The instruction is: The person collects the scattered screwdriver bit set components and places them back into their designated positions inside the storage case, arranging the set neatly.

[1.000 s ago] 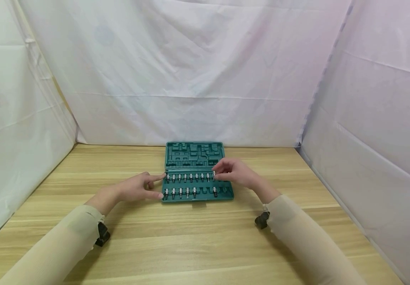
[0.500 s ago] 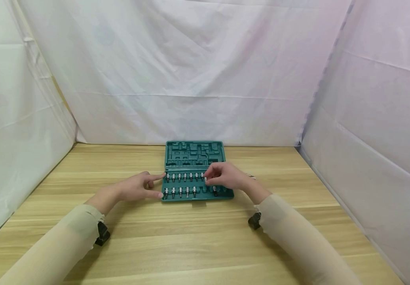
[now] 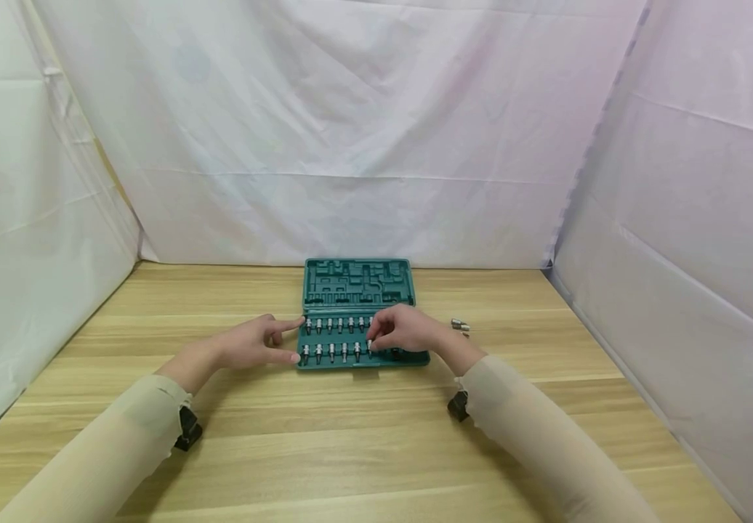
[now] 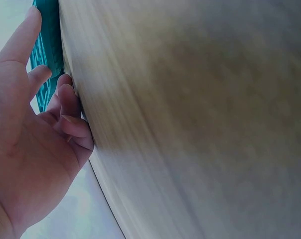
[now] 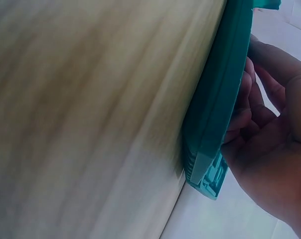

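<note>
A green socket case (image 3: pixel 358 263) lies unfolded on the table, its moulded lid at the back. Its front half holds two rows of silver bit sockets with dark tips. My left hand (image 3: pixel 248 344) spreads thumb and index finger against the case's left edge; its other fingers are bent in the left wrist view. Over the right part of the front half, my right hand (image 3: pixel 409 328) pinches a bit socket (image 3: pixel 370 348) between thumb and fingertips, at the lower row. In the right wrist view my right hand (image 5: pixel 270 114) covers that socket behind the case wall.
A few loose bit sockets (image 3: pixel 459 325) lie on the wooden table (image 3: pixel 350 443) right of the case. White cloth walls (image 3: pixel 350 145) enclose the table at the back and both sides.
My right hand has taken a bit socket from the upper row's right part and moved it left and forward to the lower row. Loose sockets show beyond the wrist. My left hand stays put.
</note>
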`<action>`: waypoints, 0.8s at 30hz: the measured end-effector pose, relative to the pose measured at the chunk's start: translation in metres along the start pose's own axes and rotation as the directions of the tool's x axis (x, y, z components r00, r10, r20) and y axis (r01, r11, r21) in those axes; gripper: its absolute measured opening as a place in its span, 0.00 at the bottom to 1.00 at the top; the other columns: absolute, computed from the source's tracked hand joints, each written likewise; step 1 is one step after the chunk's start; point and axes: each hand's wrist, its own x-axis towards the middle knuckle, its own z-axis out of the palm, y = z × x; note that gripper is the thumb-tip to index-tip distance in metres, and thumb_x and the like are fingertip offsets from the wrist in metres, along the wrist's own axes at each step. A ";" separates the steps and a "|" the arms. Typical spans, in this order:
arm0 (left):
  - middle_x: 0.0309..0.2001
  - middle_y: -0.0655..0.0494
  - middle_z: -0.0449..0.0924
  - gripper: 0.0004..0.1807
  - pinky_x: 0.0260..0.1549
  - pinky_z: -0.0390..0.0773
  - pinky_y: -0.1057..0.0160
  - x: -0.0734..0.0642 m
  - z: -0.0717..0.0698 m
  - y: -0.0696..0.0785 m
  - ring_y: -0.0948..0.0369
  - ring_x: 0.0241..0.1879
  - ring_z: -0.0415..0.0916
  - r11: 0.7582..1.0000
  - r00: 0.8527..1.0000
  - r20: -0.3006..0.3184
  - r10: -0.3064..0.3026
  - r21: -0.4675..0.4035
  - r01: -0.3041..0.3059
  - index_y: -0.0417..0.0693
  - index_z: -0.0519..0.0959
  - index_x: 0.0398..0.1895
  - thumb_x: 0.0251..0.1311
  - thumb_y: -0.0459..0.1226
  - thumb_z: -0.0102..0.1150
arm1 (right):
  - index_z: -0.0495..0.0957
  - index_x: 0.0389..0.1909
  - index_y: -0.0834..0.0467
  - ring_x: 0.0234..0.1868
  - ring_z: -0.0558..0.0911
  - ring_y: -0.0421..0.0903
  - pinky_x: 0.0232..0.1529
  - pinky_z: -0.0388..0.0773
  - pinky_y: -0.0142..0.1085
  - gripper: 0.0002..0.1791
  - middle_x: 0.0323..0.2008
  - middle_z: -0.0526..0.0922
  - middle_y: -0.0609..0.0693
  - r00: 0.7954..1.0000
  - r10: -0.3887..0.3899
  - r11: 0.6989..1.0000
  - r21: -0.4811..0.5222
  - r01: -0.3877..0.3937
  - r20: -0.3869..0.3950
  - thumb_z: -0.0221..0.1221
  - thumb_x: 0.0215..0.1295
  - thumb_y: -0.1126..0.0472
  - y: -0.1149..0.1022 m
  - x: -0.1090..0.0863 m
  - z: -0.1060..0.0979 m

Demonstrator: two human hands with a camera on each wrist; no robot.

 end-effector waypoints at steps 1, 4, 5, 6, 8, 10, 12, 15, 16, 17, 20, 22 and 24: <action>0.46 0.48 0.72 0.50 0.42 0.72 0.55 0.000 0.000 0.000 0.55 0.44 0.68 1.000 1.000 -0.001 0.002 0.002 -0.002 0.53 0.59 0.89 0.71 0.57 0.71 | 0.89 0.45 0.52 0.42 0.86 0.39 0.47 0.84 0.36 0.03 0.42 0.89 0.45 1.000 0.000 1.000 0.001 0.000 0.002 0.71 0.76 0.58 0.000 0.000 0.000; 0.46 0.48 0.72 0.50 0.42 0.71 0.55 0.001 0.000 0.000 0.55 0.43 0.68 1.000 1.000 -0.002 0.003 0.008 -0.003 0.53 0.59 0.89 0.71 0.57 0.71 | 0.89 0.45 0.51 0.42 0.86 0.40 0.46 0.84 0.36 0.02 0.41 0.89 0.45 1.000 0.003 1.000 0.006 -0.003 0.009 0.71 0.76 0.58 -0.001 0.000 0.000; 0.46 0.48 0.72 0.50 0.42 0.71 0.55 0.001 0.000 0.000 0.55 0.43 0.68 1.000 1.000 -0.002 0.001 0.010 -0.001 0.53 0.59 0.89 0.71 0.57 0.71 | 0.89 0.45 0.51 0.41 0.86 0.40 0.46 0.83 0.36 0.02 0.41 0.89 0.45 1.000 0.003 1.000 0.006 -0.003 0.011 0.71 0.76 0.58 -0.001 0.000 0.000; 0.46 0.49 0.72 0.50 0.42 0.71 0.55 0.001 -0.001 0.000 0.55 0.43 0.68 1.000 1.000 -0.001 0.001 0.011 -0.001 0.53 0.59 0.89 0.71 0.57 0.71 | 0.89 0.45 0.51 0.40 0.85 0.40 0.45 0.82 0.36 0.03 0.40 0.89 0.45 1.000 0.006 1.000 0.003 -0.006 0.012 0.71 0.76 0.58 -0.001 -0.001 0.000; 0.46 0.49 0.72 0.50 0.42 0.71 0.55 0.001 -0.001 0.001 0.55 0.43 0.68 1.000 1.000 0.000 -0.002 0.013 0.002 0.54 0.59 0.89 0.71 0.58 0.71 | 0.89 0.45 0.50 0.39 0.83 0.41 0.43 0.80 0.37 0.03 0.39 0.87 0.46 1.000 0.011 1.000 0.003 -0.011 0.013 0.71 0.76 0.58 -0.001 -0.001 0.000; 0.46 0.49 0.72 0.50 0.42 0.71 0.55 0.001 -0.001 0.001 0.55 0.43 0.68 1.000 1.000 0.000 -0.003 0.013 0.003 0.54 0.59 0.89 0.71 0.57 0.71 | 0.88 0.45 0.49 0.37 0.82 0.42 0.41 0.78 0.37 0.03 0.38 0.86 0.46 1.000 0.011 1.000 0.003 -0.011 0.013 0.71 0.76 0.58 0.000 0.000 0.000; 0.46 0.48 0.72 0.50 0.42 0.71 0.55 0.001 0.000 0.001 0.55 0.43 0.68 1.000 1.000 0.000 -0.005 0.011 0.005 0.54 0.59 0.89 0.71 0.57 0.71 | 0.88 0.44 0.49 0.37 0.82 0.42 0.41 0.78 0.37 0.02 0.37 0.86 0.46 1.000 0.010 1.000 0.000 -0.010 0.014 0.71 0.76 0.58 0.000 0.000 0.001; 0.46 0.48 0.72 0.50 0.42 0.71 0.56 0.001 0.000 0.001 0.55 0.43 0.68 1.000 1.000 0.000 -0.005 0.008 0.005 0.54 0.59 0.89 0.71 0.57 0.72 | 0.88 0.43 0.50 0.38 0.83 0.42 0.42 0.80 0.37 0.01 0.38 0.87 0.46 1.000 0.007 1.000 0.003 -0.007 0.013 0.71 0.76 0.58 0.000 0.000 0.001; 0.46 0.48 0.72 0.50 0.42 0.71 0.56 0.001 0.000 0.001 0.55 0.43 0.68 1.000 1.000 -0.001 -0.005 0.005 0.005 0.54 0.59 0.89 0.71 0.57 0.72 | 0.88 0.42 0.50 0.38 0.84 0.42 0.42 0.80 0.37 0.02 0.38 0.88 0.46 1.000 0.006 1.000 0.003 -0.006 0.012 0.71 0.76 0.58 0.000 0.000 0.001; 0.46 0.48 0.72 0.50 0.42 0.71 0.56 0.001 0.000 0.001 0.55 0.43 0.68 1.000 1.000 -0.001 -0.006 0.003 0.006 0.54 0.59 0.89 0.71 0.56 0.72 | 0.88 0.42 0.50 0.38 0.84 0.42 0.42 0.80 0.37 0.02 0.38 0.88 0.46 1.000 0.006 1.000 0.001 -0.006 0.012 0.71 0.76 0.58 0.000 0.000 0.001; 0.46 0.48 0.72 0.49 0.42 0.71 0.56 0.000 0.001 0.002 0.55 0.43 0.68 1.000 1.000 -0.002 -0.001 0.001 0.001 0.53 0.60 0.89 0.72 0.56 0.72 | 0.88 0.41 0.51 0.37 0.83 0.42 0.42 0.80 0.37 0.02 0.38 0.88 0.46 1.000 0.003 1.000 0.001 -0.003 0.012 0.71 0.76 0.58 0.001 0.001 0.001; 0.46 0.48 0.72 0.49 0.42 0.71 0.56 0.000 0.001 0.003 0.55 0.43 0.68 1.000 1.000 -0.003 0.001 0.000 -0.001 0.53 0.60 0.89 0.72 0.55 0.72 | 0.88 0.41 0.51 0.37 0.83 0.42 0.42 0.79 0.37 0.02 0.38 0.88 0.46 1.000 0.002 1.000 0.003 -0.003 0.014 0.71 0.76 0.58 0.002 0.001 0.001; 0.46 0.48 0.72 0.49 0.42 0.71 0.56 0.000 0.001 0.002 0.55 0.43 0.68 1.000 1.000 -0.004 0.004 0.003 -0.004 0.53 0.60 0.89 0.72 0.55 0.72 | 0.88 0.42 0.51 0.37 0.83 0.42 0.41 0.79 0.37 0.02 0.38 0.88 0.46 1.000 0.000 1.000 0.008 0.000 0.016 0.71 0.76 0.58 0.003 0.002 0.001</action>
